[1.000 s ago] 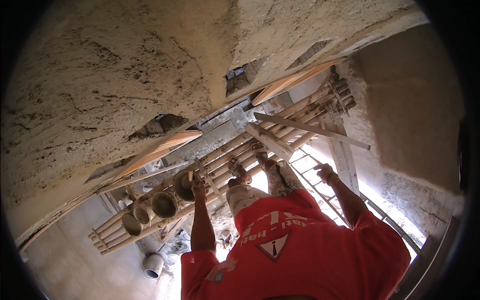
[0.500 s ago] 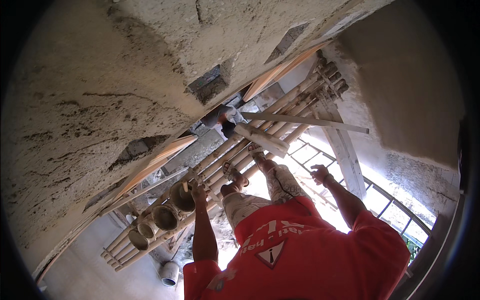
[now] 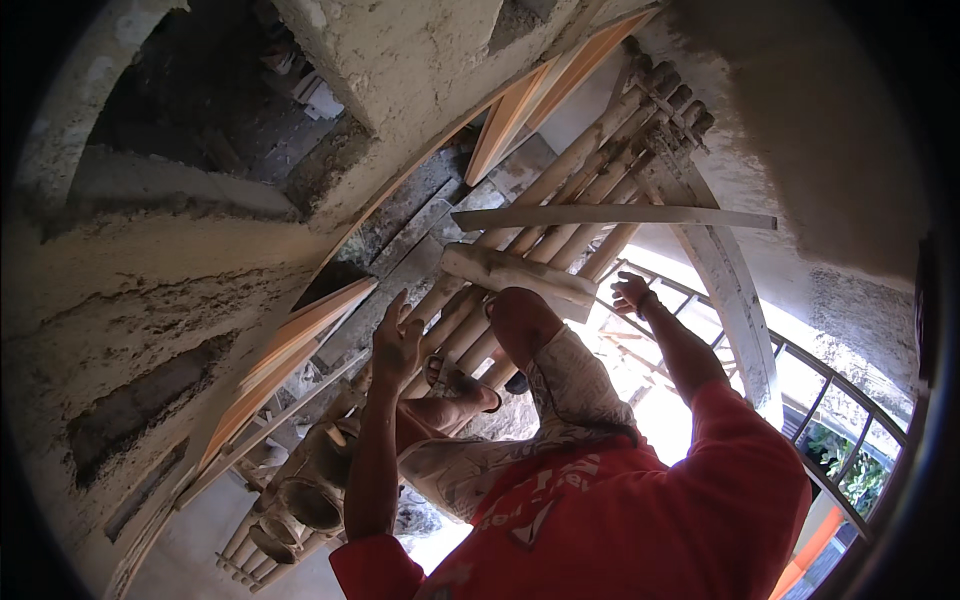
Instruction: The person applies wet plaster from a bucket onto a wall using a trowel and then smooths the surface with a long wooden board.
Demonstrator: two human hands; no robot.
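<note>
My left hand [image 3: 397, 342] is raised over the scaffold with its fingers spread and nothing in them. Beside my left forearm stand several mortar-stained buckets [image 3: 308, 503], partly hidden by that arm. A stick-like handle shows at the rim of the one nearest the arm. My right hand [image 3: 629, 291], with a dark band at the wrist, hangs in the air near the end of a short thick timber [image 3: 515, 274]. Its fingers are loosely extended, and I see nothing in them. Both my knees are bent above the round scaffold poles [image 3: 565, 235].
A long thin board [image 3: 615, 216] lies across the poles. On the right, a metal ladder [image 3: 828, 388] leans by a broad plank [image 3: 735, 290]. The rough wall [image 3: 200, 235] at left has a large dark opening and recesses. Orange-brown wooden frames [image 3: 290, 350] line its edge.
My left hand has come off the bucket's rim and opened upward. My legs have bent, bringing my view lower and nearer the poles. The person seen beyond the poles no longer shows.
</note>
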